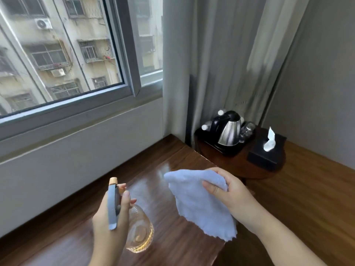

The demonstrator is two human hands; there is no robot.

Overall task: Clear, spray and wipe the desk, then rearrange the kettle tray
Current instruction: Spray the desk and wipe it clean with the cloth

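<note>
My left hand (pixel 107 223) grips a clear spray bottle (pixel 141 233) with amber liquid and a grey trigger, held over the near part of the glossy wooden desk (pixel 178 164). My right hand (pixel 228 191) pinches a light blue cloth (pixel 199 202) that hangs above the desk's middle. Beyond the desk's far corner, a steel kettle (pixel 229 132) with a black handle stands on a black tray (pixel 226 150), along with glasses (pixel 247 129) and white-capped bottles (pixel 221 112).
The tray rests on a round dark side table (pixel 255 169) beside a black tissue box (pixel 266 150). Grey curtains (pixel 221 64) hang behind it. A window (pixel 67 54) and a white wall panel run along the left; wooden floor lies to the right.
</note>
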